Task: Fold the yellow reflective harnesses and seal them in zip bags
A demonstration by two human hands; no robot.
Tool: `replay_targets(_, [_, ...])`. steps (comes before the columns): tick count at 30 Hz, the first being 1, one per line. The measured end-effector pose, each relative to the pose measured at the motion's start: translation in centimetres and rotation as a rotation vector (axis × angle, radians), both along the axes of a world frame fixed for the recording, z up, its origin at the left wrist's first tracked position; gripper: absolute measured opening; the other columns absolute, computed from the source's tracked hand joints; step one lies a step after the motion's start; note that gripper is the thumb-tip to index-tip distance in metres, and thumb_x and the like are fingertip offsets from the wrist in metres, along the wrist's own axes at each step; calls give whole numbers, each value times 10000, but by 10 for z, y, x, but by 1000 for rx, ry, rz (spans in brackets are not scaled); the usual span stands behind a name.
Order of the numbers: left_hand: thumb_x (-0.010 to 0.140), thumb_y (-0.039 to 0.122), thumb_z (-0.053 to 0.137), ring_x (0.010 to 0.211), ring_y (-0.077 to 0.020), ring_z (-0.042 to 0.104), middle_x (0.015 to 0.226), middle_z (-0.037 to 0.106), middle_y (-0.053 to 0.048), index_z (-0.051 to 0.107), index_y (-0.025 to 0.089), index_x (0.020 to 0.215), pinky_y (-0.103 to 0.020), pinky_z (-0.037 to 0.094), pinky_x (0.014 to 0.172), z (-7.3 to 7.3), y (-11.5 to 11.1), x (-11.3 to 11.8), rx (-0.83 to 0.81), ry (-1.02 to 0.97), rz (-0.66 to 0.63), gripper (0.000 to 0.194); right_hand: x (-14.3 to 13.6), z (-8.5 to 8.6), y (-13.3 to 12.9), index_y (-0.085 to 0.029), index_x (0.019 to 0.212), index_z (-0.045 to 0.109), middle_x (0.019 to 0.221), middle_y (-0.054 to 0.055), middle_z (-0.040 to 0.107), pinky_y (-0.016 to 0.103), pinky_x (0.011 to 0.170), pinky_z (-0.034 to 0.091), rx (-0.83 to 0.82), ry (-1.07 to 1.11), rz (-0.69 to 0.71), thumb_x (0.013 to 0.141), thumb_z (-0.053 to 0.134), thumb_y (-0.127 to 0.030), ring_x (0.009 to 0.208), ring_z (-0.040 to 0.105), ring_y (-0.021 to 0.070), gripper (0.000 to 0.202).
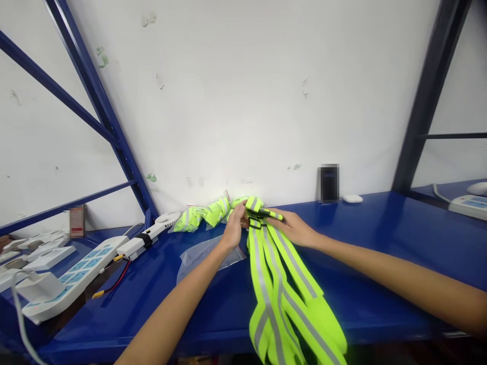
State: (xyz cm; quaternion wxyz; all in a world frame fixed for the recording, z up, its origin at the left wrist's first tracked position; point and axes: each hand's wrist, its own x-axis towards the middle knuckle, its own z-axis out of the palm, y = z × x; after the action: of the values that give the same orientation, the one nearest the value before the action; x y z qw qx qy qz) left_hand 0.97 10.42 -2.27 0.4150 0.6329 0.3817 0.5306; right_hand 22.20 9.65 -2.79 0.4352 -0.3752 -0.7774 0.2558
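Observation:
Bright yellow-green straps with grey reflective stripes hang in a bundle over the front edge of the blue table. My left hand is closed round the gathered upper end, beside a black buckle. On the right side of the same end, my right hand grips the straps, its fingertips partly hidden behind them. An empty-looking clear plastic bag lies flat under and beside my left forearm. Several bagged yellow-green bundles rest against the wall behind my left hand.
A white power strip with a plug, a small white fan and a red-black cable are at the left. A dark phone-like object leans on the wall beside a white case. Blue frame posts flank the table.

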Motion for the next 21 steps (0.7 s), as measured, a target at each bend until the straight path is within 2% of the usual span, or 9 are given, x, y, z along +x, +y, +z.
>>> replay_targets(2, [867, 538, 546, 856, -217, 593, 909, 617, -48, 494, 172, 1344, -339, 485, 779, -5, 3, -3, -3, 63, -47, 603, -4, -7, 10, -155, 971, 694, 921, 84, 719, 420, 860, 518, -88, 130, -67, 878, 564, -571, 914, 655, 286, 445])
replay_targets(3, [840, 499, 605, 868, -210, 576, 913, 601, -41, 523, 171, 1306, -338, 471, 813, -8, 3, -5, 38, 113, -28, 576, -6, -10, 12, -150, 924, 690, 848, 81, 716, 406, 799, 533, -166, 219, -66, 867, 563, -600, 840, 659, 277, 471])
replay_targets(5, [817, 437, 655, 917, -205, 547, 935, 579, -42, 619, 167, 1115, -337, 440, 882, -17, 2, -7, 134, 201, 43, 403, -10, -13, 11, -153, 890, 684, 771, 81, 714, 389, 721, 546, -343, 403, 12, 854, 567, -627, 748, 664, 264, 490])
replay_targets(7, [827, 417, 650, 965, -211, 536, 974, 581, -53, 635, 164, 967, -336, 431, 906, -23, 0, -7, 174, 233, 62, 290, -14, -10, 6, -166, 904, 684, 777, 96, 729, 390, 701, 554, -513, 562, 103, 851, 578, -623, 722, 678, 265, 472])
replay_targets(11, [812, 460, 674, 943, -219, 582, 971, 620, -58, 606, 165, 1014, -339, 475, 846, -30, -2, -1, 106, 160, 29, 364, -24, 5, -3, -185, 970, 672, 849, 113, 751, 406, 737, 561, -736, 698, 126, 871, 535, -633, 716, 699, 259, 479])
replay_targets(14, [799, 444, 688, 942, -227, 615, 960, 654, -60, 611, 159, 1021, -344, 491, 839, -31, -2, 1, 87, 60, 54, 370, -30, 10, -6, -196, 1041, 661, 904, 92, 755, 405, 796, 549, -730, 695, 270, 875, 534, -600, 806, 706, 257, 455])
replay_targets(17, [771, 344, 701, 982, -243, 637, 993, 688, -77, 632, 145, 984, -354, 501, 859, -29, -2, 0, 116, -33, 59, 300, -30, 4, -11, -202, 1100, 654, 967, 52, 752, 382, 855, 528, -658, 625, 458, 732, 710, -320, 899, 699, 248, 391])
replay_targets(19, [724, 276, 730, 959, -248, 657, 984, 705, -80, 633, 139, 942, -360, 514, 853, -26, -4, -2, 126, -61, 27, 275, -27, -3, -14, -195, 1078, 664, 968, 34, 748, 359, 850, 521, -623, 572, 465, 657, 717, -188, 891, 694, 231, 425])
replay_targets(21, [671, 226, 768, 920, -240, 676, 966, 717, -66, 607, 152, 951, -361, 528, 836, -24, -6, -4, 106, -116, -7, 332, -23, -8, -16, -182, 1065, 669, 985, 32, 742, 351, 854, 513, -587, 495, 457, 674, 713, -175, 901, 682, 218, 393])
